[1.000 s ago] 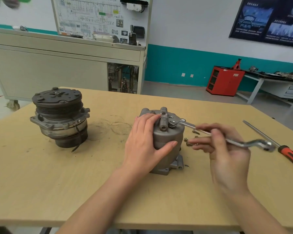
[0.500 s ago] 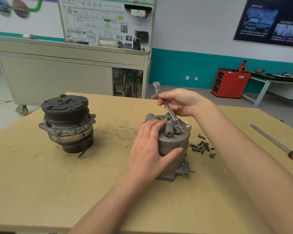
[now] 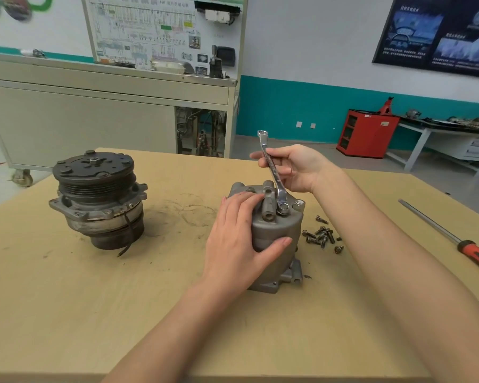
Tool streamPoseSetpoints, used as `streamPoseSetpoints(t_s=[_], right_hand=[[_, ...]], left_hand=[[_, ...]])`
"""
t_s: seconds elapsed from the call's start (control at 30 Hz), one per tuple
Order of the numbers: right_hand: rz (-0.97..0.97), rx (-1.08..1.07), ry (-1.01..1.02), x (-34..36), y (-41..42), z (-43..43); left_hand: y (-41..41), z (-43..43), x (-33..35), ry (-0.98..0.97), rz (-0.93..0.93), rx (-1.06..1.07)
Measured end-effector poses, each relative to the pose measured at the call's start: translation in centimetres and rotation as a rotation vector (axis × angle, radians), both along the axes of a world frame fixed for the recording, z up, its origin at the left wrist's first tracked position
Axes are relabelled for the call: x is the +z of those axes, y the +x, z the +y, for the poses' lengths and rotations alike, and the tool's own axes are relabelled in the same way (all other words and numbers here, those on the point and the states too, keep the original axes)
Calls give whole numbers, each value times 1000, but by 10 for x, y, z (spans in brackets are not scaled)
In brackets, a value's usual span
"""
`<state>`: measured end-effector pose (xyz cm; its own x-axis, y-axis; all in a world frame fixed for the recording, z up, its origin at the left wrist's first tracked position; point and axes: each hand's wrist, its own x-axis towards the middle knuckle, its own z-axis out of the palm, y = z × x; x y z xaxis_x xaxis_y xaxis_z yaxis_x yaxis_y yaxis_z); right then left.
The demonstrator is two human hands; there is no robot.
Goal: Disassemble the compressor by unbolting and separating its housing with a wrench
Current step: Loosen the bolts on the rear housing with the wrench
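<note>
Left hand [image 3: 238, 239] clasps compressor housing [image 3: 277, 241]; right hand [image 3: 296, 167] grips wrench [image 3: 274, 175], ring end seemingly on top bolt.

Found housing [image 3: 277, 233] standing mid table [image 3: 67, 313], pulley unit [image 3: 97, 200] well apart to its left. Spotted loose bolts [image 3: 320, 234] heaped just right of housing, screwdriver [image 3: 437, 229] further right near table edge. Saw wrench [image 3: 273, 170] ring end seated on housing top, shank tilted up and back. Noted left hand [image 3: 238, 244] on housing's left flank, right hand [image 3: 299, 168] behind it round the shank. Logged trolley cabinet [image 3: 80, 125] behind table, small cabinet [image 3: 367, 134] back right.
</note>
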<state>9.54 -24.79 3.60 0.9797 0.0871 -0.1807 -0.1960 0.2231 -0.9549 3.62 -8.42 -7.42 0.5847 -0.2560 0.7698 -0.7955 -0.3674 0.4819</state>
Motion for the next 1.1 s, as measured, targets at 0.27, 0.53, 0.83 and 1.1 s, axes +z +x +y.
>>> streamPoseSetpoints(t_s=[0.27,0.53,0.83,1.1], right_hand=[[27,-50,-126,7,10,13],[-305,-531,-90,34,-37,-17],[-873,-812,-278,7,-120,15],[-1344,-817,-764,-78,-144,41]], left_hand=[[-1,1,0,8,3,0],[0,2,0,9,8,-4],[-1,2,0,30,15,4],[1,1,-2,19,-10,-2]])
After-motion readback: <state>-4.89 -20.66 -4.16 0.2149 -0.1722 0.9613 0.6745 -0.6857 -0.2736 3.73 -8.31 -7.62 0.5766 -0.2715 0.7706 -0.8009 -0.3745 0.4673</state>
